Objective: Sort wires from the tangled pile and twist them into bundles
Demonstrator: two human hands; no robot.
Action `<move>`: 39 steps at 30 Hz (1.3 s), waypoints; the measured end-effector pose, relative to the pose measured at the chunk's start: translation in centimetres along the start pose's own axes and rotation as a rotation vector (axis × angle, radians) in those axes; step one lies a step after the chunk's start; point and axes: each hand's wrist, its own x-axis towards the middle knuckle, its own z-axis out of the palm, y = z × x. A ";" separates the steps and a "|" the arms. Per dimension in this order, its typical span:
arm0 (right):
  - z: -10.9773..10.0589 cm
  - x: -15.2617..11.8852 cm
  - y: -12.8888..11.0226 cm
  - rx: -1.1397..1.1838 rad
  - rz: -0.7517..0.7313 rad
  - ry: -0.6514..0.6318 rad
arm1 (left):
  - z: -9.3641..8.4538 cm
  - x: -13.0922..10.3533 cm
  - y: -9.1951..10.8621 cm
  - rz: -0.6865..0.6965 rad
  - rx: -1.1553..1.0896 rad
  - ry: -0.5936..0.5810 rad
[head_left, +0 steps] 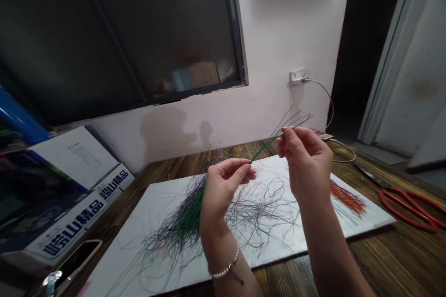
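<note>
My left hand (232, 176) pinches the lower end of a small bunch of thin green strands (262, 148) between thumb and fingertips. Higher and to the right, my right hand (301, 153) has its fingers closed on the same bunch, whose loose ends fan out above it. Beneath them, a white board (272, 250) bears a large pile of green and purple strands (191, 209), partly hidden by my left hand. Dark loose strands (259, 209) are scattered in the middle. An orange-red bundle (348, 197) lies on the right, partly behind my right forearm.
Scissors with red handles (411, 209) lie on the wooden table (400, 255) at the right. Boxes with blue lettering (80, 222) and a phone (75, 264) are at the left. A white cable (331, 97) runs from the wall socket (297, 77).
</note>
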 end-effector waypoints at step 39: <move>-0.1 -0.2 0.8 -0.191 0.283 -0.278 | 1.1 0.2 0.2 0.285 0.213 0.273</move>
